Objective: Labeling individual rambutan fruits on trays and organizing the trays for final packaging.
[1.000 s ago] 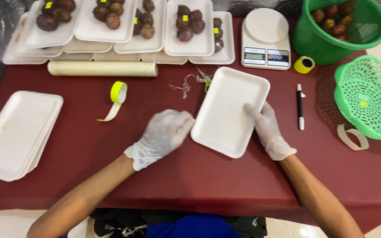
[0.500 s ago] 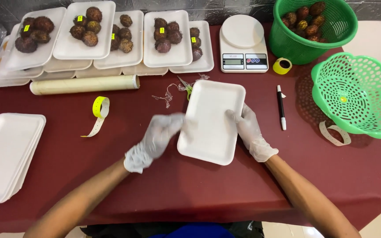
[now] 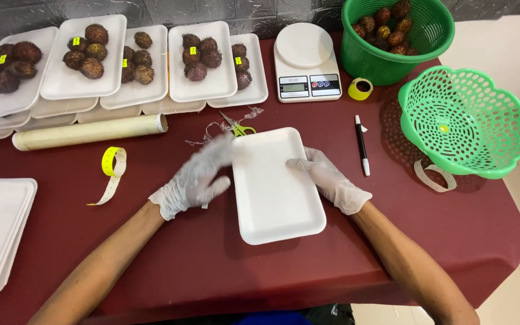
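I have an empty white foam tray (image 3: 275, 186) lying flat on the red-covered bench (image 3: 392, 241), right in front of me. My gloved right hand (image 3: 330, 179) rests on its right edge, fingers spread and steadying it rather than clamped around it. My gloved left hand (image 3: 195, 178) is blurred beside the tray's upper left corner, fingers loose, gripping nothing. I judge I am squaring up the tray; filling it calls for a reach to the green basket of rambutans (image 3: 395, 36).
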